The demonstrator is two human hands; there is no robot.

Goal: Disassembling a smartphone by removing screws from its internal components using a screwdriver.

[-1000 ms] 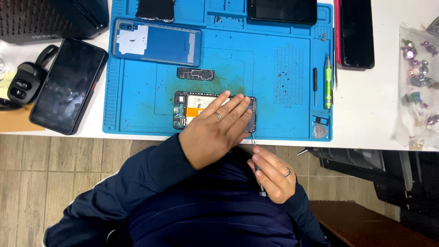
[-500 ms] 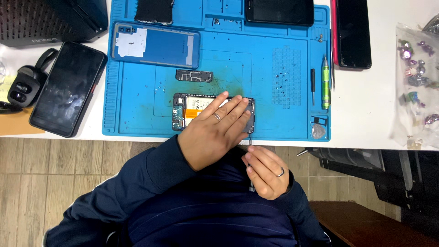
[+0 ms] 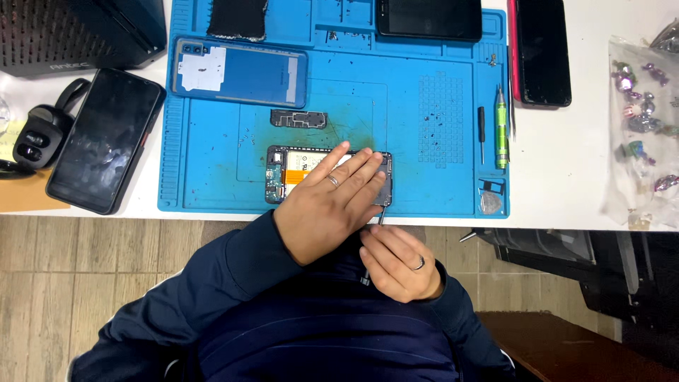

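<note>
The left hand (image 3: 327, 206) lies flat, fingers spread, over the opened black smartphone with its exposed battery and orange flex cable (image 3: 286, 173), pressing it down, apparently to steady it on the blue silicone repair mat (image 3: 424, 127). The phone sits near the mat's near edge, just in front of the person. The right hand (image 3: 397, 260) is curled around a thin dark-handled metal tool (image 3: 373, 233), whose tip seems to meet the phone's near right corner, though the fingers hide the contact. Further off on the mat lie the removed blue back cover (image 3: 240, 72) and a small black plastic bracket (image 3: 298, 118), set clear of the work. A green-handled precision screwdriver (image 3: 501, 127) rests in the mat's right tray. A black smartphone (image 3: 105, 139) lies on the white table to the left.
</note>
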